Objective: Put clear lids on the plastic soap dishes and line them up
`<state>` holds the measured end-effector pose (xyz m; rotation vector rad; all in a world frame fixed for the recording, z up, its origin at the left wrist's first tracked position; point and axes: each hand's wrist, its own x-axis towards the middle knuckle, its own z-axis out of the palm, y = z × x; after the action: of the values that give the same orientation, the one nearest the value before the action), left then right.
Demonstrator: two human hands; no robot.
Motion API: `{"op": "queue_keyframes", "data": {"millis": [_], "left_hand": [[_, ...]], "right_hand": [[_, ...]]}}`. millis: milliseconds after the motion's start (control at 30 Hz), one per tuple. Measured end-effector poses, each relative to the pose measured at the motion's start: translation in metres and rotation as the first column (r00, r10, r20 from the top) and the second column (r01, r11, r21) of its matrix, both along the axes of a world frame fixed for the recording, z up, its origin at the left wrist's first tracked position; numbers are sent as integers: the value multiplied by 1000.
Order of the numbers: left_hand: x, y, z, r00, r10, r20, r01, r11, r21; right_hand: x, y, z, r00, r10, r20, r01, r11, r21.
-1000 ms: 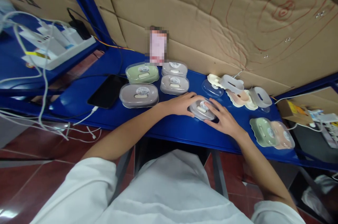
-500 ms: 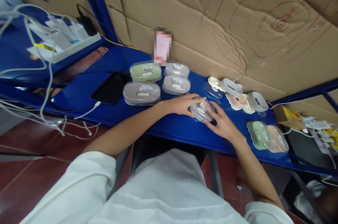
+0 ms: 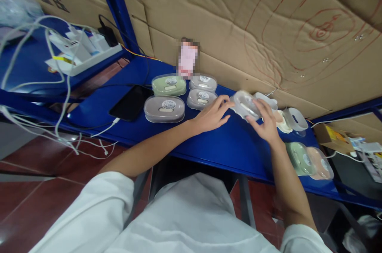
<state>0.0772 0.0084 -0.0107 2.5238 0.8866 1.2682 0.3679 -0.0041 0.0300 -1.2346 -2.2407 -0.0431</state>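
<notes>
A grey oval box with a clear lid [image 3: 245, 105] is tilted above the blue tabletop, somewhat blurred. My right hand [image 3: 266, 122] grips its right end, thumb at the near edge and fingers over the far side. At the box's left end, my left hand [image 3: 212, 114] has its fingers apart; its fingertips are close to the edge, and whether they touch it I cannot tell. Left of that hand stand a closed grey box [image 3: 164, 109], a green box [image 3: 168, 86] and two smaller grey boxes [image 3: 201, 99], all with clear lids and round labels.
Loose grey and cream parts [image 3: 295, 119] lie to the right, partly behind my right hand. Nearer me are a green box [image 3: 299, 158] and a peach box [image 3: 321, 163]. A black phone [image 3: 130, 103] with a white cable lies left. Cardboard [image 3: 221, 34] walls the back.
The grey box has gone from lying on the table to being raised and tilted, further right and back, in my right hand. My left hand's fingers have come off its top.
</notes>
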Motion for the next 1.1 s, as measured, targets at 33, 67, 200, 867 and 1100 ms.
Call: {"op": "queue_keyframes", "data": {"millis": [33,67,200,867,1100], "left_hand": [[2,-3,4,999,24,27,-26,996,85],[3,-6,7,999,26,34,-31,986,161],[6,-9,8,995,2,-95,27,950,312],[3,-3,5,961,10,-277,62,967,249],[1,-2,6,963,-8,-269,71,972,225]], "right_hand": [[-8,15,5,1000,-4,-17,5,1000,20],[-19,31,8,1000,15,-18,-15,1000,14],[-75,96,3,984,179,22,-176,980,-96],[-114,148,-21,986,143,-81,-155,975,-161],[-73,69,-23,988,-141,67,146,986,-78]]}}
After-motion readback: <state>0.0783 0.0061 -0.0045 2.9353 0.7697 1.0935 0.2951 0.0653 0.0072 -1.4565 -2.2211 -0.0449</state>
